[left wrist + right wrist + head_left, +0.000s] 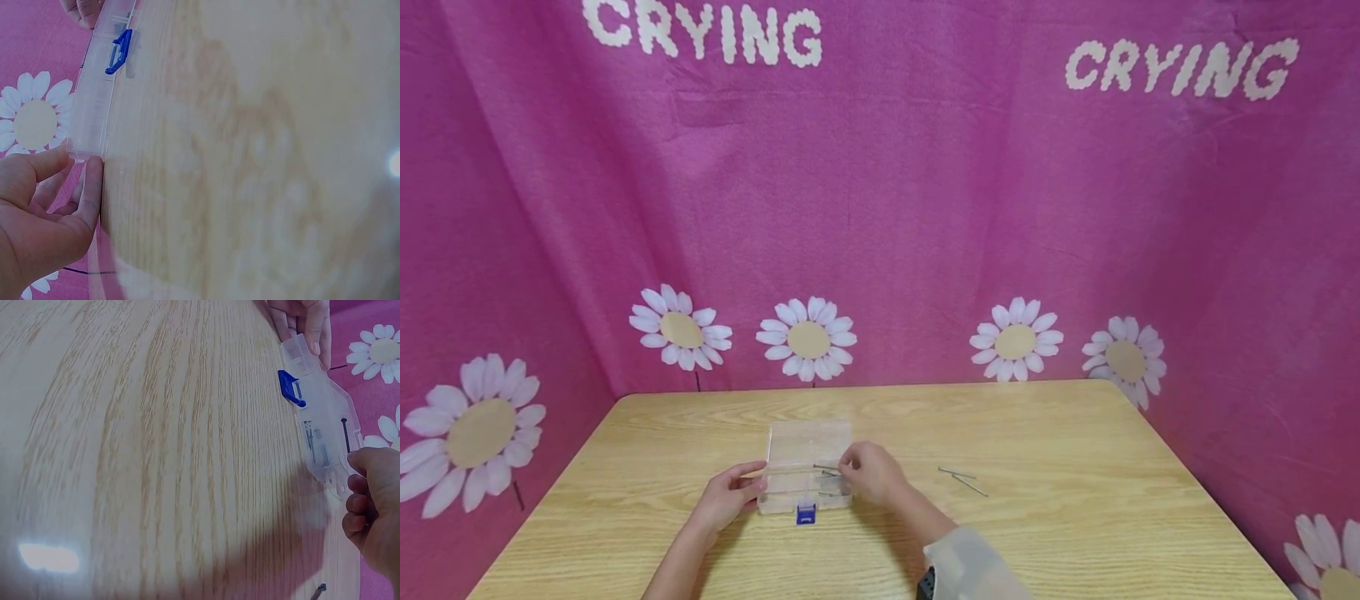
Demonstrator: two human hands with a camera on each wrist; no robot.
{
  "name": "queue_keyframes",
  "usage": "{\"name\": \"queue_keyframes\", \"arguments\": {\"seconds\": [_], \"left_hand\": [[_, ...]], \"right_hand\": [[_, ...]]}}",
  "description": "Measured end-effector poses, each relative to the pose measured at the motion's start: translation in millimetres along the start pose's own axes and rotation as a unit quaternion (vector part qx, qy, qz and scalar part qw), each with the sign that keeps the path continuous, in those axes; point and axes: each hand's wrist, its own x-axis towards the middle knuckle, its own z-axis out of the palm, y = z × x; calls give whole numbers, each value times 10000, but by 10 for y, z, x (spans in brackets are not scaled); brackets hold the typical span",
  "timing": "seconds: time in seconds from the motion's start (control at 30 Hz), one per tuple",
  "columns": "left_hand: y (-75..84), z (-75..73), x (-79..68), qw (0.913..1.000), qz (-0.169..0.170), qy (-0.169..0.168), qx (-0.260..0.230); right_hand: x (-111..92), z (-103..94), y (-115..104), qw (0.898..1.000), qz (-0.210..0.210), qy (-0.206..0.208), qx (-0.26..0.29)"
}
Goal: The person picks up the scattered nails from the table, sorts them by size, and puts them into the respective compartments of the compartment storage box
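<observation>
1. One clear plastic compartment box (pixel 784 483), lid raised on the far side; located left of centre on the counter.
2. One blue plastic latch (pixel 806 514), at the middle of the box's near edge.
3. One left hand (pixel 727 500), thumb and fingers gripping the left end of the box.
4. One right hand (pixel 874 475), thumb and fingertips pinching a nail, at the right end of the box.
5. One slim dark metal nail with a flat head (pixel 345 434), in the right hand, over the box's right part, head pointing left.
6. Several thin metal pieces (pixel 309 439), inside the box at its right; exact count unclear.
7. Two loose slender metal nails (pixel 970 485), on the counter right of the right hand, lying close together at an angle.
8. One light wood-grain counter (pixel 1075 500), beneath all the above.
9. One pink cloth backdrop (pixel 895 208), printed with white daisies and "CRYING", behind the counter.
</observation>
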Motion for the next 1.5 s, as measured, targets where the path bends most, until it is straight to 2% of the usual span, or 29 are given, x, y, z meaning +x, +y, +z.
{"name": "queue_keyframes", "arguments": {"seconds": [0.6,0.8,1.27,1.5], "left_hand": [[32,3,-29,10000,27,-11,28],[31,1,-26,10000,6,-1,4],[42,0,-32,10000,16,-23,42],[55,2,-44,10000,16,-53,58]], "right_hand": [[-16,6,19,9999,140,62,48],[-20,-57,66,9997,140,120,139],[-112,-249,312,9995,132,198,-202],[-221,-355,392,9993,230,271,-63]]}}
